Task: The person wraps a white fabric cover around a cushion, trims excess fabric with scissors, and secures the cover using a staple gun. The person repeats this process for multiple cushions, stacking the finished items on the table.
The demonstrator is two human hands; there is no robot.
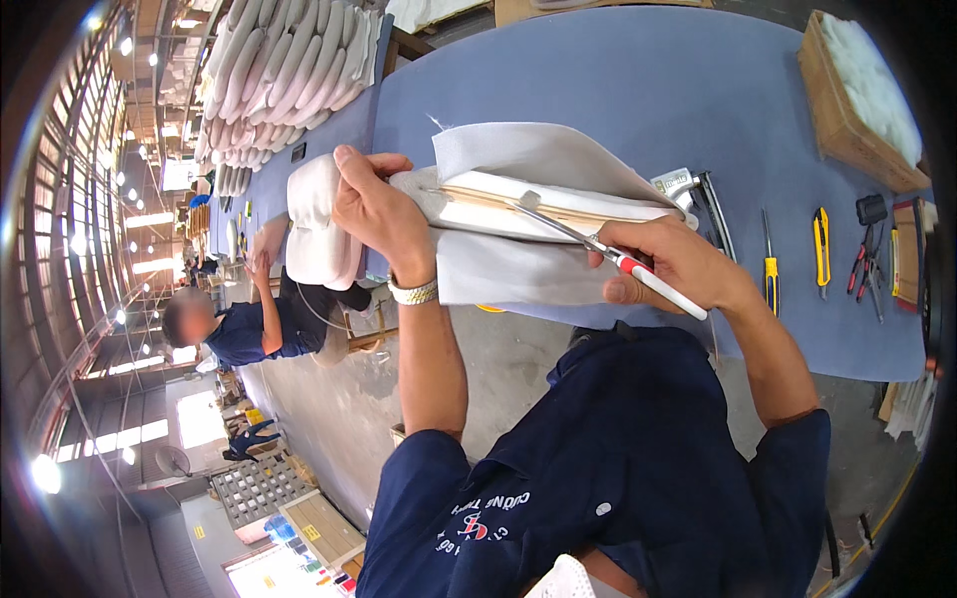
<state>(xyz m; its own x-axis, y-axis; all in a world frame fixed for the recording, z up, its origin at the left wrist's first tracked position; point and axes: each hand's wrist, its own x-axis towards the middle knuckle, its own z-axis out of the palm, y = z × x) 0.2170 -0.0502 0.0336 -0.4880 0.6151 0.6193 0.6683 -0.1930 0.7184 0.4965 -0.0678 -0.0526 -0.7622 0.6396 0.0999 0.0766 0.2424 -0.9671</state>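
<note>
Held up over the table's near edge is a long padded upholstery piece [464, 207], its grey fabric flaps [538, 149] spread apart around a white core with tan strips. A rounded, pale stuffed part [317, 229] makes up its left end. My left hand [384, 209] is closed around the piece beside that stuffed end. Closed on a metal hand tool [638, 269] with a red-and-white handle, my right hand [678, 264] works over the opening. The tool's long metal end reaches between the flaps; its exact kind I cannot tell.
On the blue table [598, 65] lie a staple gun [713, 209], a yellow screwdriver [770, 264], a yellow cutter [821, 249] and pliers [867, 264]. A cardboard box [832, 120] holds white stuffing. Padded pieces [289, 60] are piled far left. Another person [264, 324] sits at left.
</note>
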